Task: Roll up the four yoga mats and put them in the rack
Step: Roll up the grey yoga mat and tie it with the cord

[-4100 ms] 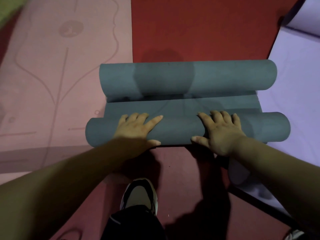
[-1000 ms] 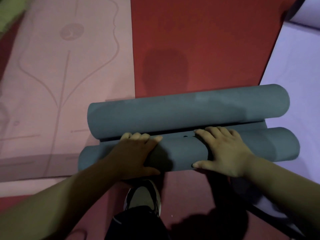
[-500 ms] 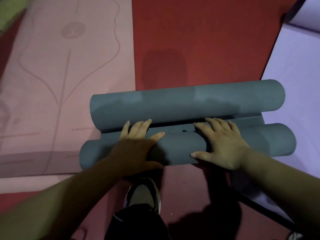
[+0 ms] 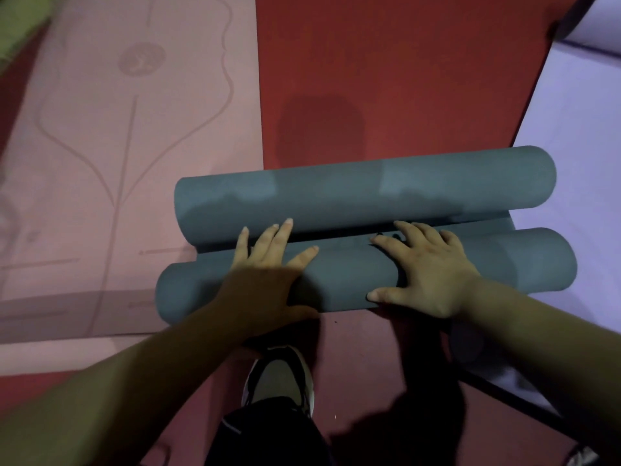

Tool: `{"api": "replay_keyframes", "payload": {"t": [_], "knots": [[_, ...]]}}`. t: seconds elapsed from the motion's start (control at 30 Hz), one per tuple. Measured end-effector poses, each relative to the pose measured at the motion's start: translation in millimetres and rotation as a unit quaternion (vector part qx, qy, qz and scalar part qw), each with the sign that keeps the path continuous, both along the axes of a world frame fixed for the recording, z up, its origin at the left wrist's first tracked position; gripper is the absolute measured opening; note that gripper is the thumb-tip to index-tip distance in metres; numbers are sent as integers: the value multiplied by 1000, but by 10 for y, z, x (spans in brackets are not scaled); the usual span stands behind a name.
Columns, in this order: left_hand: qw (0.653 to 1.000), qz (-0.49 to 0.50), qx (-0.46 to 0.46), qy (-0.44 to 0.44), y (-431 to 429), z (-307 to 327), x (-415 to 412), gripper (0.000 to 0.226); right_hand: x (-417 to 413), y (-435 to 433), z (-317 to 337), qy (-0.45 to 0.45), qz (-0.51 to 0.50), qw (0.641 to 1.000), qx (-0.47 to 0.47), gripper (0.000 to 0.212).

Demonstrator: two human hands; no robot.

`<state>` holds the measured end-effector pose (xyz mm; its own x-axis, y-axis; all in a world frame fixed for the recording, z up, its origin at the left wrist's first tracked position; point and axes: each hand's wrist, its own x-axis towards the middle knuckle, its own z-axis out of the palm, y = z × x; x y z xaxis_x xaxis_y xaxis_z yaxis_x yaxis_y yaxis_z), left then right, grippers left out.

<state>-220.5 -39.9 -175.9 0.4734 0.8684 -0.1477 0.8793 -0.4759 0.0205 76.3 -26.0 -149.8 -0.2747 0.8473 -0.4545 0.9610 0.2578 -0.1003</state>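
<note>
grey mat (image 4: pixel 353 280) near roll under L hand (image 4: pixel 265 277); R hand (image 4: pixel 433 274) | fingers (image 4: pixel 279 237) flat, spread, pressing; tips reach far roll

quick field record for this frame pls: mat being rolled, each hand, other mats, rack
mat in work: grey mat, curled from both ends into a near roll and a far roll, thin flat strip between
left hand: flat on near roll, fingertips reaching the far roll
right hand: flat, fingers spread on near roll
pink mat: unrolled, flat, left of the grey one
purple mat: flat, to the right
floor: red floor
rack: not in view
</note>
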Motion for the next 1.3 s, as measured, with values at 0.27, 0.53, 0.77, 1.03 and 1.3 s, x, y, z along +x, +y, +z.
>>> {"api": "replay_keyframes", "payload": {"t": [0.27, 0.53, 0.77, 1.03, 1.3], "knots": [[999, 4, -32, 8, 243, 26, -49, 116, 9, -140, -59, -12, 0, 998, 55, 106], [1000, 5, 8, 23, 154, 14, 8, 116, 8, 100, -4, -9, -3, 1000, 8, 110], [995, 30, -89, 36, 375, 125, 2, 123, -19, 170, 38, -12, -7, 1000, -2, 114], [991, 29, -121, 48, 513, 241, -1, 121, -33, 232, 28, -20, -5, 1000, 0, 115], [995, 46, -80, 47, 386, 151, 19, 126, -31, 334, 28, -12, -6, 1000, -15, 120]]}}
